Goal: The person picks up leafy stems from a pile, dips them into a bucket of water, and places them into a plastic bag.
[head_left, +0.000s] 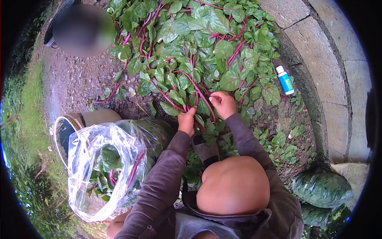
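Observation:
Red-stemmed leafy greens [191, 40] lie in a large heap on the ground in front of me. My left hand [186, 120] is closed around the lower ends of several red stems, whose leaves fan out away from me. Just to its right, my right hand [223, 104] has its fingers bent together beside a long curved red stem [195, 84]; whether they pinch anything is too small to tell. A clear plastic bag [105, 167] with more greens inside lies open by my left forearm.
Beside the bag, a bucket [65, 137] lies on its side. A blue bottle with a white cap [285, 81] is near the curved stone edging [318, 51] at the right. Filled bags of greens [322, 189] sit at the lower right.

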A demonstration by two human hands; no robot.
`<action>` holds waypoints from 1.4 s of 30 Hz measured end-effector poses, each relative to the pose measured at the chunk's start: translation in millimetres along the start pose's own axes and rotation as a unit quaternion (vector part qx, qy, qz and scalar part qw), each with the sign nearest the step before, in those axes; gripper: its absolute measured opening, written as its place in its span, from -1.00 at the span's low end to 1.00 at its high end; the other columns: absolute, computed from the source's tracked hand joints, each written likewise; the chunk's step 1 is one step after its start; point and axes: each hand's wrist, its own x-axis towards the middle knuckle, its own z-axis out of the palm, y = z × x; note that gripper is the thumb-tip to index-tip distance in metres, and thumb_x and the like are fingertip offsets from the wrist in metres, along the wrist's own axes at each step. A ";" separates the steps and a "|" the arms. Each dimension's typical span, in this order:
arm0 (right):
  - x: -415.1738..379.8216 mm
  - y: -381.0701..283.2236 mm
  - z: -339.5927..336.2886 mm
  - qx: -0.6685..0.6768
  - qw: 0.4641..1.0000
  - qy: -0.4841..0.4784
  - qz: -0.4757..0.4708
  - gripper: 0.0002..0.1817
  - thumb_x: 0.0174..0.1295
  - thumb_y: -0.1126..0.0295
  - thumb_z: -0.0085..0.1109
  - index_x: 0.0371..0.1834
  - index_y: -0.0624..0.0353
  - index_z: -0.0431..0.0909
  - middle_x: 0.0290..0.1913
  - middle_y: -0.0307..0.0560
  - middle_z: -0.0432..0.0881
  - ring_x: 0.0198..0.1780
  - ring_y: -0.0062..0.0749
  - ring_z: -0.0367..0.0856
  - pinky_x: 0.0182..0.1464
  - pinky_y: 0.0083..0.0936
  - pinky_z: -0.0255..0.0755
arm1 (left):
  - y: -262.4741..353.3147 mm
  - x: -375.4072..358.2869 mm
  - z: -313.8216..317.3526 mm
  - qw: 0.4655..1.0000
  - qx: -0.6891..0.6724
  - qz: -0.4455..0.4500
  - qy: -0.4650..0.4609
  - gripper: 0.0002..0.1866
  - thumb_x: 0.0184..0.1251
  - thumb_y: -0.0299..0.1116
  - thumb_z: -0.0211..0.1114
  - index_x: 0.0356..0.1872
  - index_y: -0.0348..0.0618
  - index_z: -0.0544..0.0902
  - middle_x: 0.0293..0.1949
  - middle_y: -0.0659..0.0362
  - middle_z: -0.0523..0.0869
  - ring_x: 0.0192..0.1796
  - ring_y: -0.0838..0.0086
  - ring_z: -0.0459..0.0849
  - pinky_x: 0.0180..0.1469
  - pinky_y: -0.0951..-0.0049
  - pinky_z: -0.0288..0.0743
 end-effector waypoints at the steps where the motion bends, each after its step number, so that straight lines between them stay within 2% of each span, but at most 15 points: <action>1: -0.5 -0.7 7.3 -0.014 1.000 -0.015 -0.005 -0.86 0.08 0.33 0.22 -0.31 0.07 0.63 -0.39 -0.08 0.60 -0.36 -0.20 0.60 -0.29 -0.36 0.47 | -0.7 1.6 -1.7 1.000 0.006 -0.005 -0.008 -0.75 0.15 -0.34 0.35 -0.28 -0.36 0.64 -0.37 0.18 0.67 -0.40 0.50 0.62 -0.32 0.46 0.49; 4: -9.9 -22.5 27.2 -0.027 0.998 -0.031 -0.043 -0.89 0.09 0.37 0.14 -0.36 0.11 0.61 -0.38 -0.03 0.59 -0.30 -0.05 0.58 -0.26 -0.23 0.44 | 0.7 -0.9 -1.9 0.999 0.016 -0.015 -0.050 -0.65 0.15 -0.19 0.40 -0.28 -0.34 0.64 -0.37 0.18 0.66 -0.41 0.51 0.59 -0.33 0.47 0.47; 5: -15.3 -32.5 31.3 -0.051 0.994 -0.052 -0.075 -0.89 0.09 0.38 0.13 -0.36 0.11 0.61 -0.37 -0.03 0.58 -0.28 -0.05 0.57 -0.26 -0.23 0.44 | -1.6 0.9 -0.4 0.998 -0.002 0.033 -0.056 -0.56 0.12 -0.08 0.42 -0.28 -0.33 0.63 -0.35 0.16 0.65 -0.42 0.52 0.58 -0.36 0.46 0.46; 8: -21.6 -32.7 35.6 -0.057 0.987 -0.084 -0.121 -0.88 0.08 0.46 0.12 -0.31 0.14 0.58 -0.35 -0.04 0.55 -0.29 -0.09 0.57 -0.26 -0.28 0.44 | 16.7 -4.7 0.4 0.999 -0.013 -0.044 -0.014 -0.62 0.16 -0.16 0.38 -0.22 -0.33 0.60 -0.31 0.15 0.65 -0.37 0.48 0.61 -0.34 0.42 0.49; 10: -13.6 -28.5 22.5 -0.020 0.985 -0.076 -0.151 -0.85 0.06 0.50 0.14 -0.28 0.18 0.58 -0.33 -0.05 0.56 -0.31 -0.14 0.58 -0.25 -0.35 0.45 | 13.1 -1.7 0.5 1.000 -0.013 -0.003 0.009 -0.67 0.16 -0.24 0.34 -0.23 -0.34 0.61 -0.32 0.15 0.65 -0.37 0.46 0.61 -0.33 0.40 0.50; 11: -11.5 -30.8 17.9 0.028 0.994 -0.034 -0.097 -0.84 0.05 0.52 0.15 -0.26 0.16 0.57 -0.33 -0.08 0.57 -0.32 -0.23 0.60 -0.24 -0.40 0.47 | 10.7 0.2 -0.3 1.000 -0.013 0.017 0.019 -0.70 0.16 -0.28 0.32 -0.23 -0.34 0.61 -0.32 0.14 0.65 -0.38 0.45 0.62 -0.32 0.39 0.51; 14: 2.1 2.3 22.7 -0.049 0.997 0.060 -0.012 -0.75 0.04 0.31 0.29 -0.21 0.14 0.58 -0.33 -0.11 0.59 -0.31 -0.27 0.60 -0.26 -0.36 0.48 | 4.8 2.2 -4.0 0.997 -0.058 0.006 0.050 -0.74 0.15 -0.34 0.28 -0.25 -0.35 0.61 -0.33 0.13 0.66 -0.38 0.43 0.62 -0.32 0.37 0.52; 18: 11.1 13.4 36.7 0.049 0.979 -0.106 0.165 -0.60 0.12 0.08 0.25 -0.11 0.13 0.58 -0.25 -0.08 0.63 -0.25 -0.28 0.61 -0.20 -0.40 0.48 | 2.1 3.8 -9.2 0.999 -0.003 -0.028 0.023 -0.73 0.18 -0.31 0.22 -0.20 -0.32 0.58 -0.33 0.14 0.66 -0.33 0.40 0.66 -0.27 0.36 0.56; 23: 3.9 4.2 57.8 -0.051 0.998 -0.025 0.024 -0.34 -0.09 -0.08 0.37 -0.07 0.24 0.54 -0.23 0.05 0.65 -0.19 -0.13 0.62 -0.05 -0.32 0.44 | 1.0 14.8 -18.1 0.994 -0.001 -0.097 -0.048 -0.77 0.18 -0.30 0.20 -0.21 -0.22 0.56 -0.39 0.18 0.64 -0.40 0.43 0.61 -0.34 0.37 0.53; 26: 9.5 11.0 60.8 0.040 0.991 -0.061 0.113 -0.37 -0.10 0.01 0.39 -0.08 0.27 0.52 -0.24 0.05 0.65 -0.20 -0.14 0.63 -0.08 -0.34 0.46 | 2.2 12.6 -18.0 0.990 -0.017 -0.106 -0.092 -0.77 0.17 -0.30 0.20 -0.21 -0.20 0.55 -0.38 0.18 0.62 -0.40 0.43 0.60 -0.36 0.35 0.52; 28: 17.6 29.1 65.4 0.180 0.973 -0.066 0.128 -0.51 -0.10 0.27 0.41 -0.13 0.33 0.52 -0.31 -0.06 0.66 -0.31 -0.45 0.61 -0.20 -0.52 0.47 | 6.8 1.7 -13.1 0.991 0.002 -0.103 -0.086 -0.78 0.17 -0.32 0.20 -0.20 -0.20 0.54 -0.36 0.17 0.62 -0.38 0.43 0.61 -0.36 0.34 0.52; 30: 23.0 40.0 56.4 0.228 0.958 -0.078 0.153 -0.57 -0.05 0.37 0.38 -0.12 0.34 0.53 -0.30 -0.14 0.65 -0.31 -0.55 0.57 -0.20 -0.56 0.46 | 8.2 -5.0 -7.8 0.994 -0.018 -0.086 -0.068 -0.78 0.14 -0.35 0.23 -0.21 -0.23 0.55 -0.36 0.16 0.62 -0.37 0.40 0.61 -0.36 0.33 0.53; 31: 25.3 28.9 44.9 0.276 0.937 -0.088 0.198 -0.68 0.04 0.54 0.26 -0.09 0.31 0.52 -0.23 -0.19 0.63 -0.23 -0.58 0.55 -0.11 -0.60 0.42 | 8.2 -6.0 -8.0 0.995 -0.020 -0.078 -0.056 -0.78 0.14 -0.37 0.23 -0.21 -0.24 0.55 -0.36 0.15 0.62 -0.37 0.39 0.62 -0.36 0.32 0.53; 38: 44.6 45.5 13.2 0.249 0.955 -0.057 0.148 -0.77 0.10 0.44 0.28 -0.22 0.32 0.57 -0.36 -0.26 0.62 -0.33 -0.68 0.49 -0.24 -0.62 0.40 | 1.0 -3.4 -16.5 0.999 0.045 -0.019 0.005 -0.80 0.09 -0.44 0.20 -0.28 -0.36 0.56 -0.37 0.13 0.61 -0.36 0.37 0.62 -0.32 0.34 0.52; 42: 40.4 -6.9 13.0 -0.082 0.990 -0.031 0.109 -0.51 0.07 0.10 0.31 -0.07 0.25 0.51 -0.30 0.06 0.66 -0.28 -0.13 0.65 -0.14 -0.36 0.47 | 3.2 -6.0 -13.4 0.998 0.054 -0.028 -0.002 -0.79 0.07 -0.46 0.20 -0.28 -0.37 0.56 -0.39 0.14 0.61 -0.37 0.37 0.61 -0.32 0.34 0.52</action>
